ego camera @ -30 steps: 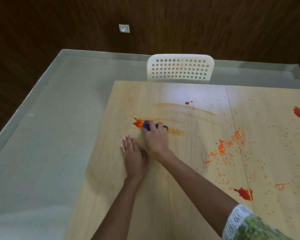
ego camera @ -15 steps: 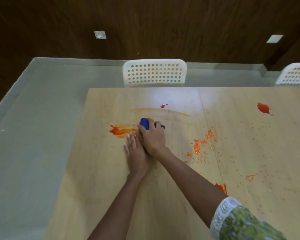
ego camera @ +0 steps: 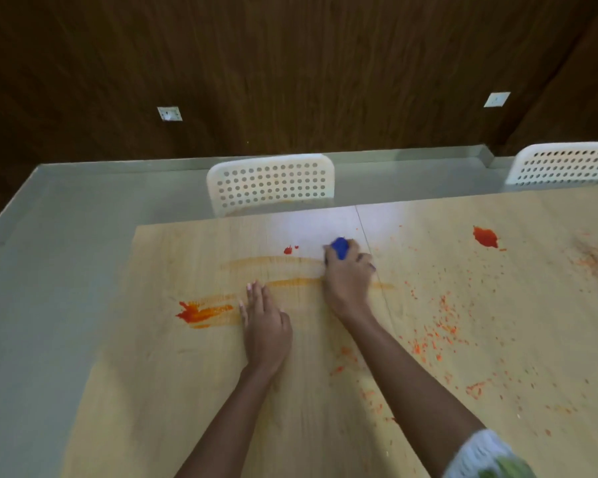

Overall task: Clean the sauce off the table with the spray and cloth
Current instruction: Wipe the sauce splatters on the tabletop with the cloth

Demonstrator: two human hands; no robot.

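- Two hands on the table: right hand clenched round a bunched blue cloth, pressing it to the wood at the far middle, just by the seam between the two tabletop panels.
- Left hand lies flat, fingers straight, holding nothing; we read it as bracing.
- Key relation: thick red-orange sauce smear lies left and nearer than the cloth, just left of the left hand's fingertips. Its long axis runs left-right, same as the faint orange streaks between it and the cloth.
- Left hand is nearer the smear but has no cloth; we judge the right hand must sweep left along that axis, passing on the far side of the left hand.
- Small red drops sit just left of the cloth.
- More sauce: red blob far right, orange speckles right of the right forearm, well apart from the cloth.
- No spray bottle in view.
- Job looks early; most sauce not yet wiped.
- Surface: pale smooth wood; smears should spread before lifting.
- Room: two white perforated chairs at the far edge, grey floor, dark wood-panel wall with sockets.
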